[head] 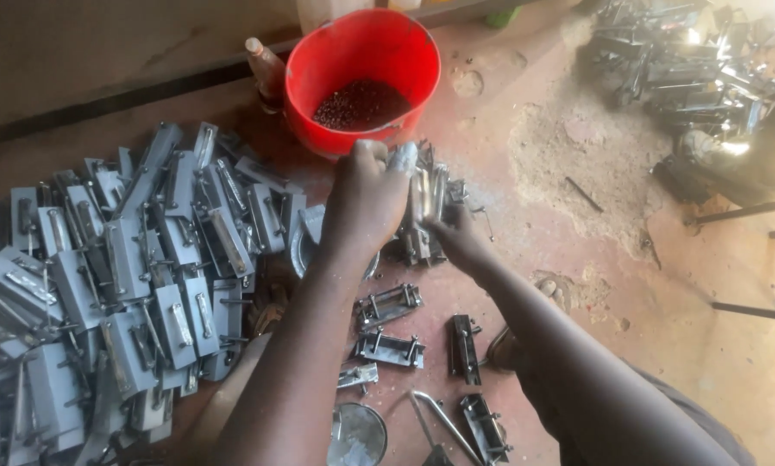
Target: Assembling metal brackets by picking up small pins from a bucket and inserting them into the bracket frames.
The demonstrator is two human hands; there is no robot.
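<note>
My left hand (366, 203) is raised in a fist, closed on a small silvery metal piece (402, 158) that sticks out at the top. Just to its right, my right hand (461, 243) grips an upright metal sliding latch (426, 200) from below. The two hands are close together over a small heap of latches (415, 246) on the reddish floor. A red bucket (318, 60) with small dark bits at its bottom (361, 103) stands right behind the hands.
A big pile of grey metal latches (120, 285) fills the left. Loose latches (389, 305) (463, 347) and a round metal disc (357, 434) lie near me. A bottle (265, 67) stands by the bucket. Sandy patch (568, 147), dark metal parts (689, 60), rods (745, 211).
</note>
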